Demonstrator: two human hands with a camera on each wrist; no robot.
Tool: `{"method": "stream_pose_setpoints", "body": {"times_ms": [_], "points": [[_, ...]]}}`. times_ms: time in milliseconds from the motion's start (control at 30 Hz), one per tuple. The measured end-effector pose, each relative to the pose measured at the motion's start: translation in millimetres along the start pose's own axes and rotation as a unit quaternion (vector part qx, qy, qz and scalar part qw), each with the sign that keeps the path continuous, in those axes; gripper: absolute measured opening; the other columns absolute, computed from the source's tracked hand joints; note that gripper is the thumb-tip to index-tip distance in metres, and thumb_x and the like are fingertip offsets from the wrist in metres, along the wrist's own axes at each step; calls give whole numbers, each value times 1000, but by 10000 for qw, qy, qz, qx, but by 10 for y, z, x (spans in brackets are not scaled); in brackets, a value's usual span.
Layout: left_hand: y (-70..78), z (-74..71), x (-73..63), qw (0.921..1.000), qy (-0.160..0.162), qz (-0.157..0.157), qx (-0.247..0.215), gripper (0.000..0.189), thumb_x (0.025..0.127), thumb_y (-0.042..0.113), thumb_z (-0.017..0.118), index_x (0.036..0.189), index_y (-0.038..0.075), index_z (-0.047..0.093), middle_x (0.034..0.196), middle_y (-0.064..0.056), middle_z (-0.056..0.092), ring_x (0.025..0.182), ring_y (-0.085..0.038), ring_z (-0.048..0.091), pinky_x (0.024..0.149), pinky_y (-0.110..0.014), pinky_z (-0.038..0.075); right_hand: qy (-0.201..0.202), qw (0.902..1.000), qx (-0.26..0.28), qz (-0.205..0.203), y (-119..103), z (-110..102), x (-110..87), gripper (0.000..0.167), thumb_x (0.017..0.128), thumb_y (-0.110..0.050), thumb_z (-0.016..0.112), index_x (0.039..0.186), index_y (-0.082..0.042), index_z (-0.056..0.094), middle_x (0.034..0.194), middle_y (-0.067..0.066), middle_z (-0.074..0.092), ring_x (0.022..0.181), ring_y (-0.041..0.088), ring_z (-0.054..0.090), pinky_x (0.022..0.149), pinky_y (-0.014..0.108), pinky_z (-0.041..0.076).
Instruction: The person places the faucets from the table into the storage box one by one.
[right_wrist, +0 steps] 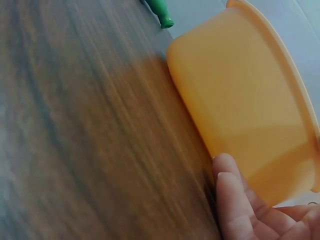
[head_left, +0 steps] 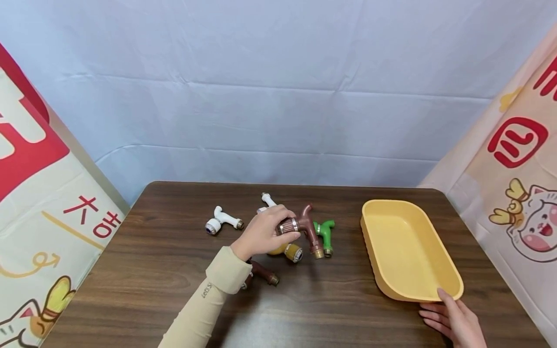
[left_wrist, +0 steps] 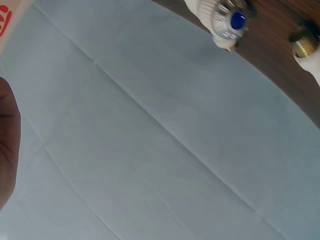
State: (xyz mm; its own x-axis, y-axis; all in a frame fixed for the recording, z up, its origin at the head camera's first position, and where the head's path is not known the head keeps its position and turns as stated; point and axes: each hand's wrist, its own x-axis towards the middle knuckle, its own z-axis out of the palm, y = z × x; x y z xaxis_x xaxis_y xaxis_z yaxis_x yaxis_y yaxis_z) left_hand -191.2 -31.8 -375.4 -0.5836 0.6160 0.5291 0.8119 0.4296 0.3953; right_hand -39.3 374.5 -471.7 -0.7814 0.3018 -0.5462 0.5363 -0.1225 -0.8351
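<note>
My left hand [head_left: 263,231] grips a reddish-brown faucet [head_left: 309,229] by its ribbed knob, with the threaded brass end pointing down toward the tabletop. Partly behind it shows a green faucet [head_left: 325,234]. Below the hand lies a yellow faucet [head_left: 292,252], and a second brown faucet [head_left: 264,273] is half hidden by the sleeve. At the near right corner of a yellow plastic basin [head_left: 375,270], my right hand [head_left: 457,319] pinches the rim, thumb on top. In the right wrist view its fingers [right_wrist: 232,200] lie against the basin's outer wall [right_wrist: 235,85].
One white faucet [head_left: 226,219] lies left of the left hand; another white faucet [head_left: 267,198] lies behind it, partly covered. The dark wood table [head_left: 174,270] ends at a pale cloth backdrop [head_left: 261,121], with printed cloths [head_left: 522,203] at both sides.
</note>
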Motion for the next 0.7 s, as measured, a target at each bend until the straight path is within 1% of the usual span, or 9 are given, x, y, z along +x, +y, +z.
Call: {"method": "stream_pose_setpoints", "body": {"times_ms": [100, 200, 400, 500, 700], "points": [[36, 56, 54, 10000, -96, -10, 23, 26, 81, 27, 67, 98, 8, 61, 86, 2, 55, 67, -7, 45, 58, -21, 39, -22, 10000, 15, 3, 6, -4, 7, 56, 91, -52, 41, 118, -4, 32, 75, 3, 67, 72, 16, 66, 70, 34, 52], [77, 108, 113, 9997, -243, -96, 23, 28, 82, 29, 66, 100, 8, 61, 87, 2, 54, 66, -7, 44, 58, -21, 38, -42, 10000, 13, -3, 10, -8, 14, 55, 91, -52, 40, 118, -4, 32, 75, 3, 67, 72, 16, 66, 71, 34, 52], [165, 195, 267, 9985, -528, -149, -39, 31, 84, 31, 64, 104, 8, 61, 92, 1, 55, 70, -8, 47, 60, -21, 39, -10, 10000, 3, -23, 11, -10, 4, 56, 91, -51, 40, 118, -3, 32, 75, 3, 67, 72, 16, 66, 70, 34, 52], [195, 213, 331, 9983, -564, -92, -86, 31, 83, 30, 65, 104, 8, 61, 94, -1, 56, 72, -9, 48, 60, -20, 40, 4, 10000, 0, -12, 11, -5, -2, 57, 91, -52, 41, 119, -3, 32, 75, 3, 67, 72, 16, 66, 70, 34, 52], [220, 228, 411, 9982, -590, 5, -85, 28, 82, 29, 66, 101, 9, 62, 90, 0, 56, 70, -9, 47, 58, -20, 38, 38, 10000, -18, -15, 7, 9, -11, 58, 90, -53, 41, 120, -3, 32, 75, 3, 67, 72, 16, 66, 70, 34, 52]]}}
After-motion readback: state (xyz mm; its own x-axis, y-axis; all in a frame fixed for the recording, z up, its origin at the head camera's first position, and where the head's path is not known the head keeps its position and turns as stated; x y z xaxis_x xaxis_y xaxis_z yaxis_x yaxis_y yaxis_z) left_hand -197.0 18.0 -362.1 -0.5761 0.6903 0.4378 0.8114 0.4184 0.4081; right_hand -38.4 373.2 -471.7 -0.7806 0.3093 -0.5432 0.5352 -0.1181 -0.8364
